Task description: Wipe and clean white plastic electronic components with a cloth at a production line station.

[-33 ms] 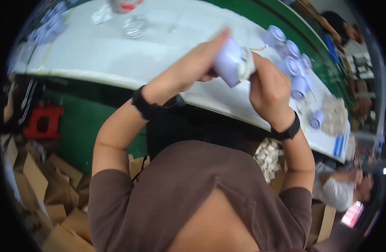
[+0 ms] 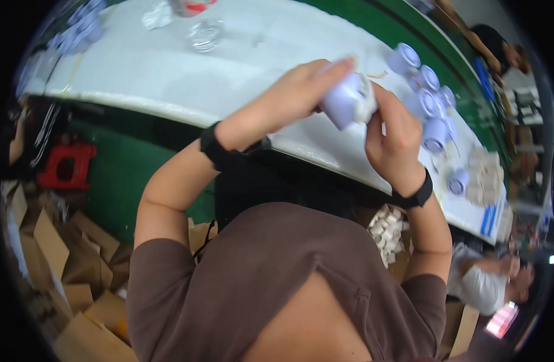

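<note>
My left hand [image 2: 304, 90] is closed around a pale purple plastic housing [image 2: 342, 104], its thumb lying along the top. Against one end of that housing sits a whitish, lumpy piece [image 2: 366, 101]; blur hides its exact kind. My right hand [image 2: 394, 136] pinches this whitish piece with thumb and fingers. Both hands hold the joined parts above the near edge of the white table [image 2: 186, 99]. A short thin wire [image 2: 378, 75] shows just beyond the right hand. Several similar purple housings [image 2: 433, 104] stand to the right.
A clear plastic cup [image 2: 205, 35] and crumpled tissue [image 2: 157, 15] lie far left, near more purple parts [image 2: 78, 33]. Right are a grey moulded tray [image 2: 485, 176] and a single purple housing [image 2: 458, 181]. Below are white pieces [image 2: 387, 229], cardboard boxes [image 2: 50, 244] and a red stool [image 2: 67, 163].
The whole view has shifted slightly. Both hands and the purple housing appear a little farther right and lower, and the housing is tilted differently. Both grips remain.
</note>
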### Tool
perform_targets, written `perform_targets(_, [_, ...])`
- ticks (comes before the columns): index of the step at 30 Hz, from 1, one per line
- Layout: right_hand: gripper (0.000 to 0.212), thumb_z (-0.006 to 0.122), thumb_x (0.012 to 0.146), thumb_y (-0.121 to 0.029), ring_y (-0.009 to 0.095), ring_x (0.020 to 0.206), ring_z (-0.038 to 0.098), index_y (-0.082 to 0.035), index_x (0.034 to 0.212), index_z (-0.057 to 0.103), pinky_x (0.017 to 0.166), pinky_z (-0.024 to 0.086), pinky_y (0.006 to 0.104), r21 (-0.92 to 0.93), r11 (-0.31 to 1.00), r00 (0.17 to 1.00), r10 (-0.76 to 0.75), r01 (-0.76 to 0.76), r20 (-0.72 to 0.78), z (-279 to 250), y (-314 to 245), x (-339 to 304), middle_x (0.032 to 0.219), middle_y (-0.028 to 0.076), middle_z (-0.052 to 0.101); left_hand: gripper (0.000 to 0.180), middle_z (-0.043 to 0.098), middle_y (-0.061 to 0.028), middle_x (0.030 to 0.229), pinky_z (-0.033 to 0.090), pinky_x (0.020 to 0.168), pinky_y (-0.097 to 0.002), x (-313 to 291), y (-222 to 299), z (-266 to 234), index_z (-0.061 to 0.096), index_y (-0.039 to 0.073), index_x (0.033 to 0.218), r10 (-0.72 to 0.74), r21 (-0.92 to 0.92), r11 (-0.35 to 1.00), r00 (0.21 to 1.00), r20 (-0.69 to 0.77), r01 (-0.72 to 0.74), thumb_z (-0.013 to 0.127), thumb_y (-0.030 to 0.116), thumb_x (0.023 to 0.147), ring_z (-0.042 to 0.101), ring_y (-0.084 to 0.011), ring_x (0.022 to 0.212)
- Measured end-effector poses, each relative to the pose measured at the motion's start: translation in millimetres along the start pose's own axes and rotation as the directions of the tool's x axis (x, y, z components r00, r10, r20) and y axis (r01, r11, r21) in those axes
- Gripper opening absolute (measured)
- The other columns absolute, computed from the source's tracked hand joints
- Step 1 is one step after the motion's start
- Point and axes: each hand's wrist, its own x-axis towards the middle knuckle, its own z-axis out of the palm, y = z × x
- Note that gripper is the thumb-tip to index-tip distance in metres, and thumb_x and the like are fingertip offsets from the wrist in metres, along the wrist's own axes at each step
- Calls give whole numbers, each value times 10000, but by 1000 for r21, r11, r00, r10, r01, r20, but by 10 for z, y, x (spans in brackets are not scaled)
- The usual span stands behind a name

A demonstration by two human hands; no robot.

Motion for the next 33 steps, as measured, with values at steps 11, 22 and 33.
perform_targets(11, [266,366,800,-73,215,844,538,49,1022,449,742,409,278,702,392,718,652,-595,245,9,310,-301,1007,130,514,464,546,-123,709,433,517,-286,149,-223,170,447,12,930,636,654,598,771,-35,-464,585,383,688,559,-249,624])
perform_targets(22, [291,323,808,-159,238,648,520,63,920,474,556,405,305,708,-553,635,367,-439,680,-88,484,-473,817,187,552,477,529,-136,807,425,592,-300,423,175,420,424,19,1009,552,782,253,749,367,-570,516,387,720,539,-265,683])
perform_targets(33, [326,304,806,-196,194,568,462,60,949,448,525,362,273,755,-656,513,652,11,559,-93,837,-1443,766,133,518,567,532,-161,902,434,657,-339,1096,117,-513,413,60,1103,220,957,-277,975,-24,86,510,466,720,525,-288,797])
